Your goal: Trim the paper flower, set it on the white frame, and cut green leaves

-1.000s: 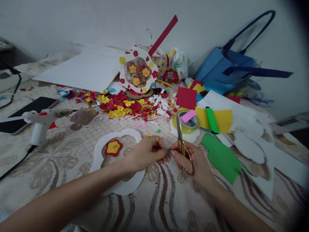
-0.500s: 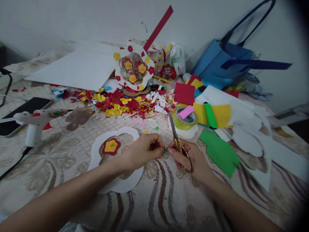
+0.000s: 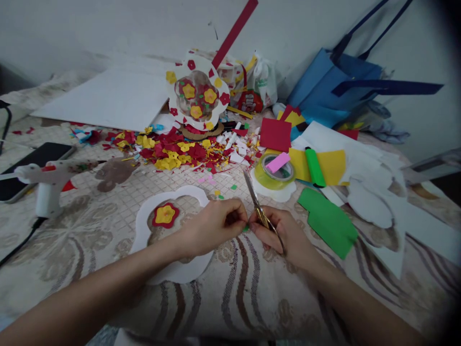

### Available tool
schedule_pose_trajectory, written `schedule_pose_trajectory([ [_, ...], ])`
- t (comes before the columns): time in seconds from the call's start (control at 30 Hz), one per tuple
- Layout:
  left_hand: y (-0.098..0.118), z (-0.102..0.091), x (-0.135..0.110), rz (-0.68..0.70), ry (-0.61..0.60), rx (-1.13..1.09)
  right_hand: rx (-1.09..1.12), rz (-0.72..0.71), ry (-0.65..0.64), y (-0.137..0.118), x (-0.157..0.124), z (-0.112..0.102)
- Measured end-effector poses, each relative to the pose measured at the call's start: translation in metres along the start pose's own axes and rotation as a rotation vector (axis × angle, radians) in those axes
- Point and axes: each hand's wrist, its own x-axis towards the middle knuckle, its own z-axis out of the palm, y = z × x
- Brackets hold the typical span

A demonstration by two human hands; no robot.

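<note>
My left hand (image 3: 225, 223) pinches a tiny scrap of green paper (image 3: 246, 228), mostly hidden by the fingertips. Close beside it, my right hand (image 3: 275, 228) holds a pair of gold-handled scissors (image 3: 260, 206), blades pointing up and away from me. The right fingertips meet the green scrap too. Under my left forearm lies a white scalloped frame (image 3: 142, 226) with a red and yellow paper flower (image 3: 165, 215) inside its opening. A few small green bits (image 3: 234, 187) lie beyond my hands. A larger green sheet (image 3: 329, 223) rests to the right.
A glue gun (image 3: 48, 185) and a phone (image 3: 36, 163) are at the left. Red and yellow scraps (image 3: 176, 151) pile before a decorated flower-shaped frame (image 3: 198, 96). Yellow tape (image 3: 268, 179), a green roll (image 3: 315, 166), white sheets (image 3: 382, 206) and a blue bag (image 3: 334, 91) occupy the right.
The hands stay together at the green scrap, with the scissors tilted a little further left. Another small green bit now shows on the cloth beyond the left hand. The view has shifted slightly.
</note>
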Motion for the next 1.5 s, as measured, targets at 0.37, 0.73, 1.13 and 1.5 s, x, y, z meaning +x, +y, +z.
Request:
schedule_pose_trajectory([
  [0.37, -0.004, 0.002, 0.004, -0.13, -0.058, -0.372, 0.012, 0.011, 0.149, -0.003, 0.0, 0.003],
  [0.73, -0.002, 0.002, 0.008, -0.227, -0.027, -0.595, 0.033, -0.024, 0.126, 0.001, -0.002, 0.007],
  [1.13, -0.001, 0.004, 0.007, -0.236, 0.04, -0.643, 0.106, -0.032, 0.157, 0.001, -0.004, 0.01],
  [1.5, 0.006, -0.002, 0.006, -0.174, 0.297, -0.866, -0.012, -0.067, 0.018, 0.014, -0.011, 0.012],
])
